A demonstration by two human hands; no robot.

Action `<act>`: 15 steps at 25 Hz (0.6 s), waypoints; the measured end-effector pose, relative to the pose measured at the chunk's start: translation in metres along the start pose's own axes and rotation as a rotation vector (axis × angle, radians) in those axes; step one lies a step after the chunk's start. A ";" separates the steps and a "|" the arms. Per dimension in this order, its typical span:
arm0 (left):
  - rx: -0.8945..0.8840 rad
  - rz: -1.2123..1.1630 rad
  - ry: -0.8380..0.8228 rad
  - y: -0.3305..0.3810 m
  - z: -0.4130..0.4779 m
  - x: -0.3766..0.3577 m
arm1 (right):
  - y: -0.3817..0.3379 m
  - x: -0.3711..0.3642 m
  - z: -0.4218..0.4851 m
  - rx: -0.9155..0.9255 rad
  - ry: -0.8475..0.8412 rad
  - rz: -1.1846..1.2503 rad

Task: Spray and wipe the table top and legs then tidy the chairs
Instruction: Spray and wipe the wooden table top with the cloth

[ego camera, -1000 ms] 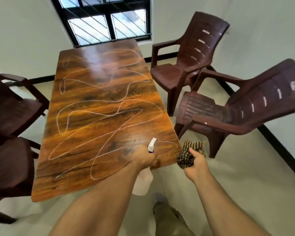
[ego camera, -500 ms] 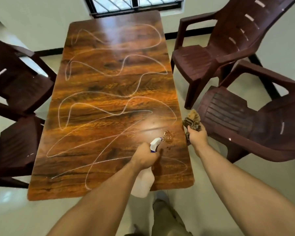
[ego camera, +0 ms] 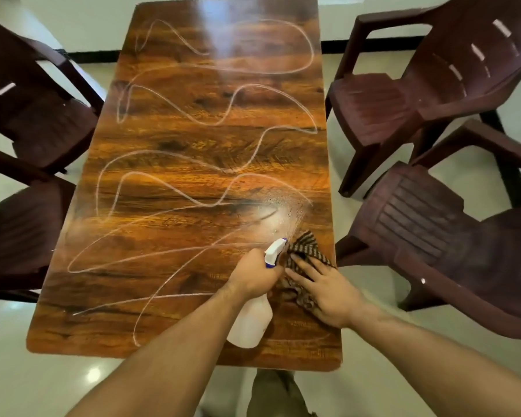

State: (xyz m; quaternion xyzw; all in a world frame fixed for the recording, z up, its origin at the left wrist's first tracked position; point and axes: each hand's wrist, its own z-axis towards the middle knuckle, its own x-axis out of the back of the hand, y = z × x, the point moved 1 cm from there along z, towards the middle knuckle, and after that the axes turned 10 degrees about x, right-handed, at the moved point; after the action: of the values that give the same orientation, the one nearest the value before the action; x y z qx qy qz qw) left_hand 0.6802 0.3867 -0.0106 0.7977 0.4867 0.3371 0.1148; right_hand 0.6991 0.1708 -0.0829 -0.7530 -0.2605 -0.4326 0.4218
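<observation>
A glossy wooden table (ego camera: 193,145) carries long white scribbled lines over its top. My left hand (ego camera: 253,273) grips a white spray bottle (ego camera: 250,322) by its neck, nozzle aimed away from me toward the near right part of the top. A wet misted patch (ego camera: 286,210) lies just beyond the nozzle. My right hand (ego camera: 325,291) presses a checked brown cloth (ego camera: 306,248) flat on the table near its right edge, fingers spread and straight. The table legs are hidden beneath the top.
Two dark brown plastic chairs (ego camera: 418,94) (ego camera: 442,236) stand angled off the table's right side. Two more (ego camera: 33,94) (ego camera: 18,233) sit along the left side. Pale shiny floor (ego camera: 42,380) surrounds the table; my trouser leg (ego camera: 271,392) shows below the near edge.
The view has moved closer over the table. My right hand came down from the air and laid the cloth flat on the top. A sprayed wet patch has spread ahead of the nozzle.
</observation>
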 end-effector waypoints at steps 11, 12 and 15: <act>-0.018 0.015 0.089 -0.012 -0.003 0.027 | -0.019 0.007 0.032 0.113 -0.045 -0.088; -0.008 0.025 0.097 -0.013 -0.007 0.028 | -0.005 0.010 0.036 0.031 -0.022 -0.107; 0.021 0.033 0.116 -0.025 -0.011 0.028 | 0.000 0.025 0.063 -0.629 0.163 -0.034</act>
State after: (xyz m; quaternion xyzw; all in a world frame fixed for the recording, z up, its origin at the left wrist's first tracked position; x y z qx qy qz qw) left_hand 0.6641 0.4215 -0.0031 0.7860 0.4827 0.3795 0.0725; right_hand 0.7388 0.2260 -0.0786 -0.8050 -0.0918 -0.5577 0.1805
